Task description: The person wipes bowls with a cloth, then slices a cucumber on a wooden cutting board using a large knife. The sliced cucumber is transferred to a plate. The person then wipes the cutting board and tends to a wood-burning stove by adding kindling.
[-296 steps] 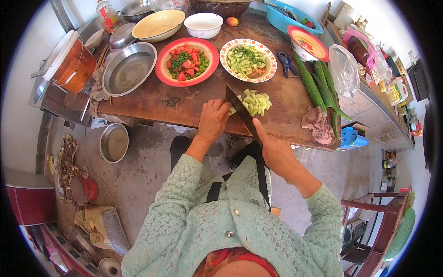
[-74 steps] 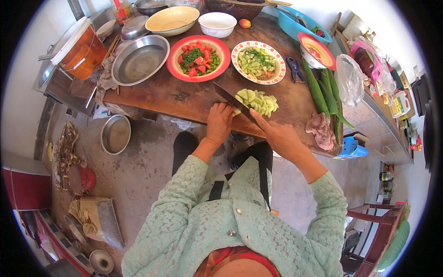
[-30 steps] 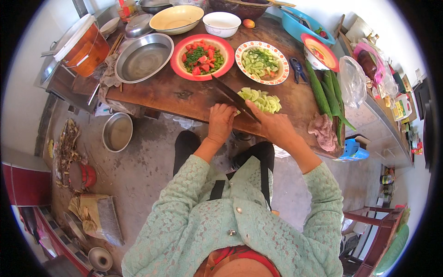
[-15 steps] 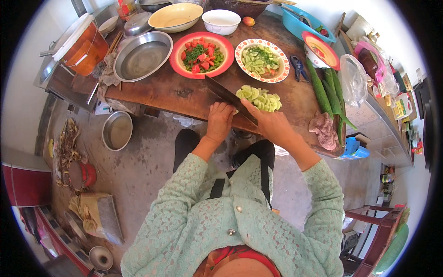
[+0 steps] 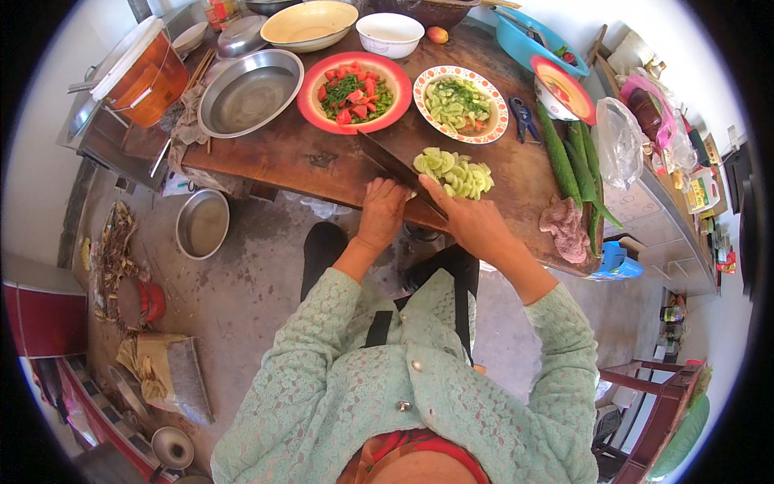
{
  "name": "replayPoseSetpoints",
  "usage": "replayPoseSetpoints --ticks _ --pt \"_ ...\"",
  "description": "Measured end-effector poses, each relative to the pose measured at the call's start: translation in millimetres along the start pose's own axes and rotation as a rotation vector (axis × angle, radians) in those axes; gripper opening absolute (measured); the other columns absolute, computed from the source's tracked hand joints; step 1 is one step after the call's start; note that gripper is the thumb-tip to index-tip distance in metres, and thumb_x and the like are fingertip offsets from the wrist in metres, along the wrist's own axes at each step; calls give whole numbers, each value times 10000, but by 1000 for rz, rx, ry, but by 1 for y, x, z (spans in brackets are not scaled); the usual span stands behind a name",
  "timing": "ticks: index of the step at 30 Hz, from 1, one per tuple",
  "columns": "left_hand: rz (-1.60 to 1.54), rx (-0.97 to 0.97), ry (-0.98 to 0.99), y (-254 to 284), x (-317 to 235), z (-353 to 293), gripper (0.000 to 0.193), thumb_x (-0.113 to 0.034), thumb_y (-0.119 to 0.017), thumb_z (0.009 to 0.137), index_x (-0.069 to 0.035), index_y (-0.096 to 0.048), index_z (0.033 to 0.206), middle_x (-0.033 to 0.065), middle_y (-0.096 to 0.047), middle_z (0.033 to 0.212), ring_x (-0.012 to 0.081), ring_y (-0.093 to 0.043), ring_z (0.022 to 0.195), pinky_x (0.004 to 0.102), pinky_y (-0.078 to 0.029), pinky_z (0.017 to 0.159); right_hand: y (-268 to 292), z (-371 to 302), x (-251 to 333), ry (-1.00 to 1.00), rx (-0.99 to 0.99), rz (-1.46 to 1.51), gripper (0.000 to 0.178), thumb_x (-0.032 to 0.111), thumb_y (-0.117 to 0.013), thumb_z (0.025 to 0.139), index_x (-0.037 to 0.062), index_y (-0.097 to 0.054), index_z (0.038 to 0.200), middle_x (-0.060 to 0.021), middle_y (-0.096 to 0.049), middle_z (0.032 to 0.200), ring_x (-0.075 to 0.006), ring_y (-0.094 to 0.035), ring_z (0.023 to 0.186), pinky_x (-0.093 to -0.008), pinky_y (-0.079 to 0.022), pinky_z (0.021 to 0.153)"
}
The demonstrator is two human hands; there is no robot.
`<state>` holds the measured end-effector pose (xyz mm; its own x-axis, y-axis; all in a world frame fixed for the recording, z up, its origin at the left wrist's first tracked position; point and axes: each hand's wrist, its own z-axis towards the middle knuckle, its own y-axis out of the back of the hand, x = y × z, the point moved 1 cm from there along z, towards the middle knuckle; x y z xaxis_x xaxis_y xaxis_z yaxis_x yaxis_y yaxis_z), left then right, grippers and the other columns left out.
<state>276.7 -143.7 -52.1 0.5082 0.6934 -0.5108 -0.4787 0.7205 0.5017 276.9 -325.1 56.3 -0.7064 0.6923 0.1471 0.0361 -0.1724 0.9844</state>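
Observation:
My right hand (image 5: 476, 219) grips a dark-bladed kitchen knife (image 5: 390, 164), its blade slanting up and left over the wooden table's near edge. Beside the blade, my left hand (image 5: 381, 212) is closed with fingers curled down. A small pale green bit shows between those fingers and the knife, seemingly the end of a cucumber piece; the rest is hidden under my fingers. Just right of the blade lies a pile of pale green cucumber slices (image 5: 458, 173). Behind it stands an orange-patterned bowl (image 5: 419, 103) of cut cucumber, next to a red-rimmed bowl (image 5: 305, 100) of chopped tomato and greens.
Whole green cucumbers (image 5: 558, 157) and a pink cloth (image 5: 566, 229) lie at the right. A blue-handled peeler-like tool (image 5: 524, 119) is near them. Left stand a metal basin (image 5: 211, 121) and an orange bucket (image 5: 153, 90). A blue basin (image 5: 516, 42) sits at the back right.
The view has shifted slightly. Both hands and the knife stay in nearly the same place beside the slices.

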Motion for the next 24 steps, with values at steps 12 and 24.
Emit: replayPoseSetpoints --ticks 12,24 --pt "3 -13 -13 1 2 -3 118 -30 -626 798 -52 -630 914 87 -579 884 302 -532 842 416 -417 741 15 1 6 -72 70 72 724 75 -584 843 220 -301 1494 -190 -662 865 -402 -634 719 -487 -501 617" --pt "-4 -9 -39 1 5 -7 156 -24 -607 791 -63 -632 939 83 -598 941 306 -539 877 416 -430 772 13 9 1 -73 -11 101 722 64 -553 851 224 -285 1502 -193 -653 806 -384 -638 681 -486 -497 597"
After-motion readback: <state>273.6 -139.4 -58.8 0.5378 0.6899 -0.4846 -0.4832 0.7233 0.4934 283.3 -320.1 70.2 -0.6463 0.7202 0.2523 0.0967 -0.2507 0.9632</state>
